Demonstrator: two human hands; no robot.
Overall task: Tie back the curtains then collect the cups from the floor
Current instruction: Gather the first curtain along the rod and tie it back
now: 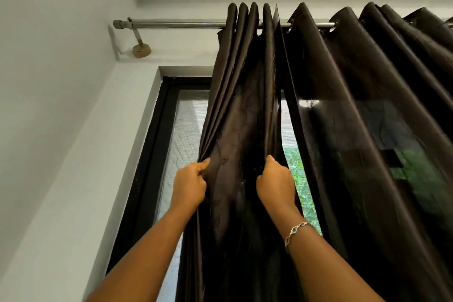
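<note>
Step in hand: you are on the first part of the task, gathering the left curtain (241,105) into a bundle. No tie is on it yet.

Grip: your left hand (190,184) pinches the bundle's left edge, fingers curled into the folds. Your right hand (275,182), the one with the bracelet (295,230), is curled round the right edge. Both hands hold cloth at about the same height, with the gathered pleats between them.

Position: the left curtain hangs from the rod (176,24), its top pleats packed close together. The right curtain (367,105) hangs just beside it, spread wide and not yet handled. A narrow gap of daylight shows between the two at your right hand.

Cups: none in view; the floor lies outside this view.

Next move, by judgement: bring both hands together so that one can hold the whole bundle, freeing the other for a tie. No tie-back, cord or hook is visible, so you will have to look for one lower down or to the side.

Room: a bare stretch of rod runs left to the bracket (141,50), so the bundle can slide that way. The window frame (149,154) and the side wall (49,105) limit that side. On the right, the other curtain crowds your hand.
</note>
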